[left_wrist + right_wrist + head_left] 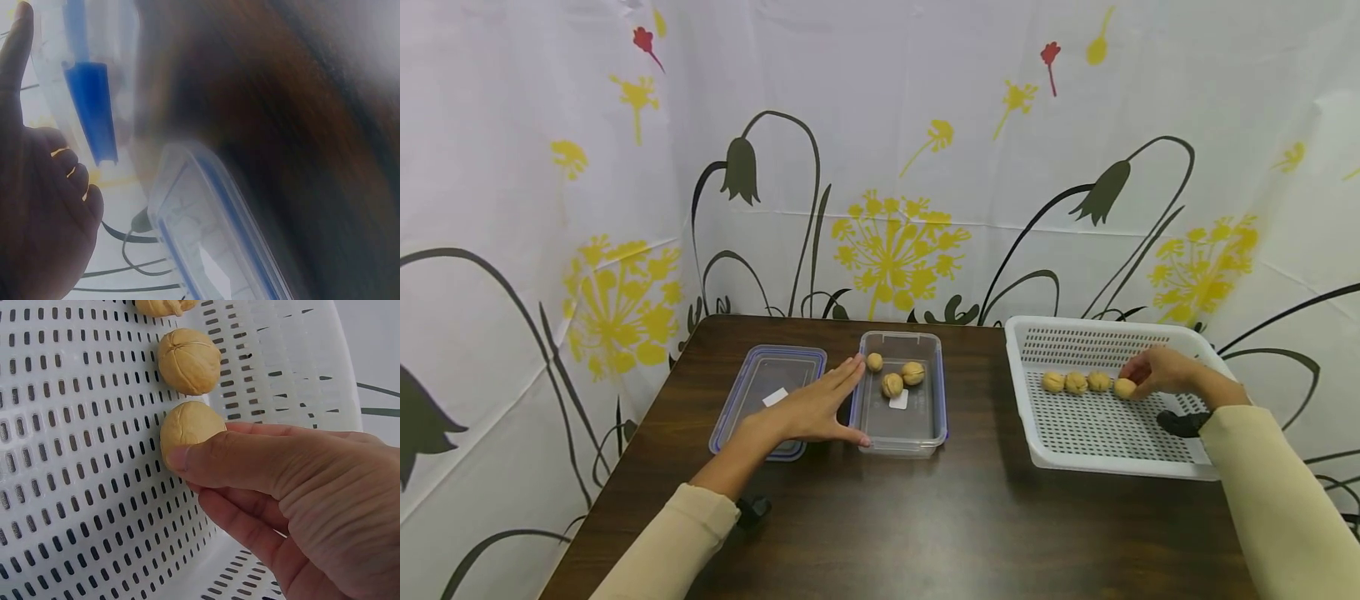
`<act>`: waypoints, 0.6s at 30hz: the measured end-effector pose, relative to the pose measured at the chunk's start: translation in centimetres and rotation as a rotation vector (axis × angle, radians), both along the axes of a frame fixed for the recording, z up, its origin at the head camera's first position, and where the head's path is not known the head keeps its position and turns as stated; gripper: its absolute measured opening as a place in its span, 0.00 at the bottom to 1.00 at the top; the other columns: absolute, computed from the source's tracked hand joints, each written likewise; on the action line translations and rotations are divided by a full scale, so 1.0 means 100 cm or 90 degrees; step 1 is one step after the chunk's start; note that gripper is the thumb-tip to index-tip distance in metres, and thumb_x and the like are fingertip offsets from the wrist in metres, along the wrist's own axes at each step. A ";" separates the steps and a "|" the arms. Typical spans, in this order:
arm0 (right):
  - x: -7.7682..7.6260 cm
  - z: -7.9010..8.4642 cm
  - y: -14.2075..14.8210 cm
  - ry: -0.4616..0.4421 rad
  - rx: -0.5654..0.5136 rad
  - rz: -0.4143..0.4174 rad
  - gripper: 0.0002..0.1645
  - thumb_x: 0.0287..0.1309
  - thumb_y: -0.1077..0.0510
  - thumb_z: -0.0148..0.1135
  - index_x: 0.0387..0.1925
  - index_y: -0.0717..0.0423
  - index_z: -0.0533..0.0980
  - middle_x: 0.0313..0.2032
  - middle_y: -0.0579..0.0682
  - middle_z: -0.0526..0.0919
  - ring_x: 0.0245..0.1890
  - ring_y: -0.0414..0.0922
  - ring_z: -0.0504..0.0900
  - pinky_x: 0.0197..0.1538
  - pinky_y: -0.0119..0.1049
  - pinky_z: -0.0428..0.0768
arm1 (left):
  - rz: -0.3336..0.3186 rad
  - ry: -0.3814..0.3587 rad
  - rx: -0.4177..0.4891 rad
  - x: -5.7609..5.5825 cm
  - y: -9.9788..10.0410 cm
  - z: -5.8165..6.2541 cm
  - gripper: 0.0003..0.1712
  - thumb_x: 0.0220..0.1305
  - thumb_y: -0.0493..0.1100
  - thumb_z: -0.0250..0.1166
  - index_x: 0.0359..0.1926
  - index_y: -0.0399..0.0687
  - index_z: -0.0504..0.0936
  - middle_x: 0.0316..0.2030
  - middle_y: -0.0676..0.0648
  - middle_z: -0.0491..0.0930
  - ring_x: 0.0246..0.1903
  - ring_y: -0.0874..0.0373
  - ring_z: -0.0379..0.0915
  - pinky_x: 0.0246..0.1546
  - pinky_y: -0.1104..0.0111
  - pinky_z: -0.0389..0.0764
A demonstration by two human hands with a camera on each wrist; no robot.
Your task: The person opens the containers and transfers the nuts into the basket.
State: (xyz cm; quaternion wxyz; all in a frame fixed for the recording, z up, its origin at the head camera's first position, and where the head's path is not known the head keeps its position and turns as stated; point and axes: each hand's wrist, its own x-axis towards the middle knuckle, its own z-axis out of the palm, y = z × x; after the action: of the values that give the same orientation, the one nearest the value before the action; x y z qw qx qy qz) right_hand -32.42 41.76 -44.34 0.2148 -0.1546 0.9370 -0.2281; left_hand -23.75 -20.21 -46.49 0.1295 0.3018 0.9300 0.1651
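My right hand (1165,372) pinches a walnut (190,430) between thumb and fingers inside the white perforated basket (1120,464). This walnut is at the right end of a row with several others, the closest being a walnut (189,361) just beside it. With fingers extended, my left hand (816,407) rests at the left side of a clear plastic container (898,429), thumb by its near corner. Inside that container lie 3 walnuts (892,385) near the far end. The left wrist view shows the left palm (47,206) and a blue clip (92,112) on the container's side.
A clear lid (745,400) with a blue rim and a white label lies left of the container, partly under my left forearm. Dark wooden table (955,525) extends between container and basket. A flower-printed curtain (895,150) hangs behind the table.
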 end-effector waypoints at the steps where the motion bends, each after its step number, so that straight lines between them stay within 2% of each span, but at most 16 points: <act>1: 0.000 0.000 0.001 0.003 -0.002 0.000 0.20 0.51 0.67 0.80 0.46 0.73 0.84 0.39 0.56 0.90 0.39 0.46 0.86 0.42 0.36 0.85 | -0.001 0.000 0.002 0.000 0.000 0.000 0.76 0.58 0.76 0.71 0.85 0.38 0.40 0.85 0.39 0.34 0.84 0.40 0.34 0.81 0.45 0.50; 7: 0.002 0.005 0.005 0.039 0.009 0.004 0.28 0.52 0.61 0.82 0.50 0.77 0.82 0.43 0.63 0.90 0.44 0.55 0.89 0.50 0.53 0.87 | -0.007 0.006 -0.001 0.000 0.000 0.002 0.75 0.59 0.75 0.72 0.85 0.36 0.40 0.85 0.38 0.34 0.84 0.40 0.35 0.81 0.46 0.49; 9: 0.002 0.007 0.005 0.051 0.011 0.007 0.29 0.54 0.61 0.81 0.51 0.78 0.81 0.45 0.66 0.89 0.44 0.57 0.89 0.51 0.55 0.87 | -0.010 0.013 -0.005 0.000 0.000 0.002 0.75 0.59 0.75 0.71 0.85 0.36 0.41 0.85 0.37 0.35 0.84 0.39 0.36 0.81 0.45 0.49; 14: 0.004 0.018 0.001 0.103 0.002 0.032 0.29 0.57 0.60 0.80 0.52 0.79 0.81 0.47 0.70 0.88 0.43 0.56 0.90 0.46 0.47 0.89 | -0.011 0.018 -0.017 0.001 0.000 0.003 0.75 0.59 0.76 0.71 0.85 0.36 0.41 0.85 0.37 0.35 0.84 0.38 0.37 0.81 0.45 0.50; 18: 0.004 0.030 -0.008 0.144 -0.004 0.048 0.28 0.59 0.60 0.79 0.53 0.76 0.82 0.48 0.68 0.88 0.44 0.56 0.90 0.44 0.40 0.88 | -0.008 0.019 -0.025 0.002 0.000 0.005 0.75 0.59 0.77 0.70 0.85 0.37 0.41 0.85 0.38 0.35 0.84 0.38 0.37 0.81 0.44 0.51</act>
State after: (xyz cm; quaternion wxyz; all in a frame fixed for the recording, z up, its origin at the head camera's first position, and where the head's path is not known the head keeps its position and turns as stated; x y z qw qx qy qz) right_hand -31.98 40.97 -41.37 0.1160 -0.2154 0.9480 -0.2036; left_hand -23.60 -20.18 -45.97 0.1223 0.3075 0.9330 0.1413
